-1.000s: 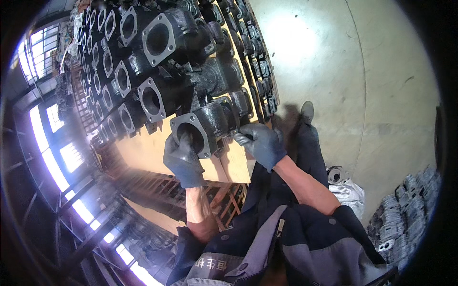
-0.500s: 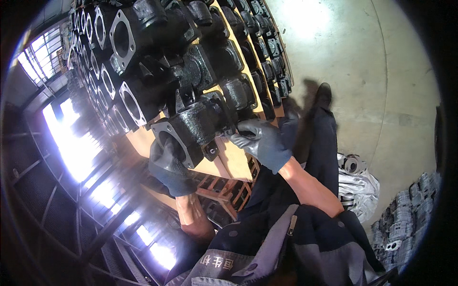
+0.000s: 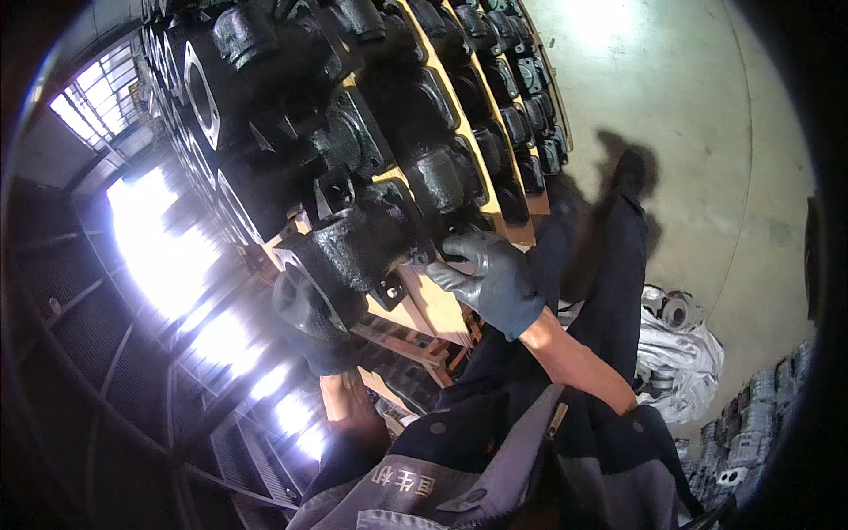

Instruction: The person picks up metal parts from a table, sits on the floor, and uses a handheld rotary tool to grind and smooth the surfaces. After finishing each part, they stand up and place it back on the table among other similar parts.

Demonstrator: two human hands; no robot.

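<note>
A black flanged metal casting [image 3: 353, 247], with a tubular body and a square flange at its near-left end, lies at the near edge of the stack. Against that flange, my gloved left hand [image 3: 311, 314] is closed, its fingertips partly hidden at the flange opening. My gloved right hand [image 3: 495, 283] curls its fingers at the casting's other end, the thumb set apart below them. Where its fingertips meet the metal is dark and hard to make out. A small lug with a bolt hole [image 3: 389, 291] sticks out of the casting's underside between my hands.
Rows of similar black castings [image 3: 353, 132] are stacked ahead, with tan sheets [image 3: 464, 132] between layers. Below stands an orange-brown slatted frame [image 3: 402, 343]. White sacking [image 3: 676, 362] with metal parts lies on the floor to the right, near a pile of grey castings [image 3: 746, 433].
My view has turned, so the stack and floor items sit farther right in the picture. The casting's left flange shows more edge-on. Both hands stay at its two ends.
</note>
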